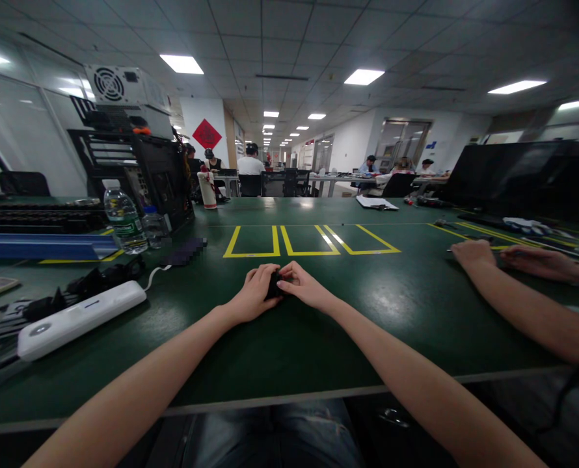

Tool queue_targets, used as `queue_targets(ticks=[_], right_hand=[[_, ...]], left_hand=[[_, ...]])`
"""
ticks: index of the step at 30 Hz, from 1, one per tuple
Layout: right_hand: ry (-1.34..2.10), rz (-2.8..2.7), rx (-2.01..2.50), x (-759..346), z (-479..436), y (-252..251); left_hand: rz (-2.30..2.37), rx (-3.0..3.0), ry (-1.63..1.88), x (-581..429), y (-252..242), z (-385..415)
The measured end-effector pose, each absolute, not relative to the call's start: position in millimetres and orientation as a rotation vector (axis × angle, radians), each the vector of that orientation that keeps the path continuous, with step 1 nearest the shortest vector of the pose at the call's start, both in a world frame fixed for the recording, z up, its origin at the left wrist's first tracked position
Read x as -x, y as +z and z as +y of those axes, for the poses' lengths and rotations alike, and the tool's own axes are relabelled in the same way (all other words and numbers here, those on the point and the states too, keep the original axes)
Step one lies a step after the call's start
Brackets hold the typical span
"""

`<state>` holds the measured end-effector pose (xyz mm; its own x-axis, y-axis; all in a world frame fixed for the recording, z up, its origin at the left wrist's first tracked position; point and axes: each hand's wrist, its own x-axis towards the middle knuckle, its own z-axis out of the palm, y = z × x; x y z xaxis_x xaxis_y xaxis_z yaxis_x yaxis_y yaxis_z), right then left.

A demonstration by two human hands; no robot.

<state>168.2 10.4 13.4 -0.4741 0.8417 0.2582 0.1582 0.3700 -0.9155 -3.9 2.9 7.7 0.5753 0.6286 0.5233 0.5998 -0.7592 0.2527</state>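
Note:
Both my hands meet at the middle of the green table (309,351), around a small black object (273,285). My left hand (255,292) wraps its fingers over the object's left side. From the right, my right hand (302,286) has its thumb and fingers closed on it. Most of the object is covered by my fingers, so its kind does not show. Just beyond my hands, yellow tape outlines (310,253) mark the tabletop.
On the left lie a white power strip (82,318) and black cables, with a water bottle (123,218) and a black computer case (160,172) behind. A co-worker's hands (475,253) rest at the right. A clipboard (377,203) lies at the far edge.

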Motion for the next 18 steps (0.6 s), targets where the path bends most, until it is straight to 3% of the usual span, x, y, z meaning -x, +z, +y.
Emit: queue_targets(ticks=[18], right_hand=[[1.123,-1.896,0.842,-168.3,9.3,14.6]], left_hand=[[1.073,-2.744,0.955,3.8,7.7,2.3]])
